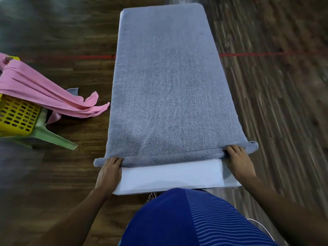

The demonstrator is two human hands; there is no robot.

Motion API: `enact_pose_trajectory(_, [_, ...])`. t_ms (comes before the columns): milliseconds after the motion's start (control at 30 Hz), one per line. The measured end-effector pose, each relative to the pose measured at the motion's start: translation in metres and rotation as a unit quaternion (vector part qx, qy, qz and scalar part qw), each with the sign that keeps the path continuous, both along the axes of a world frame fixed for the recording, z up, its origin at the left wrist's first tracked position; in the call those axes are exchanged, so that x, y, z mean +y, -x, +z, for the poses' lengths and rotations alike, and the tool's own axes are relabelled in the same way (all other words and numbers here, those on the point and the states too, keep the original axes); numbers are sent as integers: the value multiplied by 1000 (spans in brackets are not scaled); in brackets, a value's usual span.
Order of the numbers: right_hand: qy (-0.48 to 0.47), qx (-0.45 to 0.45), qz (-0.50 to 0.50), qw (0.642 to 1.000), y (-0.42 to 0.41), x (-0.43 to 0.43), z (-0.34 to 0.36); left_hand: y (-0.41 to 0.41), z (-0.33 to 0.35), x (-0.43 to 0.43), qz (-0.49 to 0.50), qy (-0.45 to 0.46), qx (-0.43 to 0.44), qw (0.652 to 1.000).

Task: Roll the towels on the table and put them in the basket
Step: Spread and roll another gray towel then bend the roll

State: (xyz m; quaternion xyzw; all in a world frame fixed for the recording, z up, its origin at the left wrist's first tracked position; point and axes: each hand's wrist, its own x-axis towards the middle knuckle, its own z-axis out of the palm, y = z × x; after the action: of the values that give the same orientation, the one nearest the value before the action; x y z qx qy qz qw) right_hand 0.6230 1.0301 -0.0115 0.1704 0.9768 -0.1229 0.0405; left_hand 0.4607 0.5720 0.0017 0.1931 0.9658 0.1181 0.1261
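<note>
A grey-blue towel (170,82) lies flat along the narrow white table (170,178), covering nearly all of it. Its near edge is turned over into a thin roll (174,157) across the table's width. My left hand (109,172) grips the roll's left end, fingers curled over it. At the roll's right end my right hand (239,162) holds on the same way. A yellow perforated basket (16,116) stands at the far left, with a pink towel (44,93) draped over its rim and trailing toward the table.
The basket rests on a pale green plastic stool (53,137) left of the table. Dark wooden floor surrounds the table, crossed by a red line (248,54). My blue striped shirt (195,219) fills the bottom of the view. A grey cloth scrap (72,90) shows behind the pink towel.
</note>
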Motion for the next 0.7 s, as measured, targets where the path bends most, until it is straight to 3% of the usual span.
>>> enact_pose_trajectory(100, [1,-21,-11,1000,10,7,8,10,10,2,-9,22,0,1000])
enact_pose_trajectory(267, [-4,-130,-43,991,11,9,15,24,17,5,-25,92,-29,995])
enact_pose_trajectory(400, [-54,-34,-52,997,10,5,11,27,8,4,14,41,54,998])
enact_pose_trajectory(500, [-20,35,-22,999,10,-1,6,23,3,7,-2,-21,69,997])
enact_pose_trajectory(567, [-14,9,-16,1000,7,-6,2,17,-2,8,-22,-38,38,998])
enact_pose_trajectory(700, [-17,-36,-11,999,2,-10,-2,10,-6,8,-36,35,-9,999])
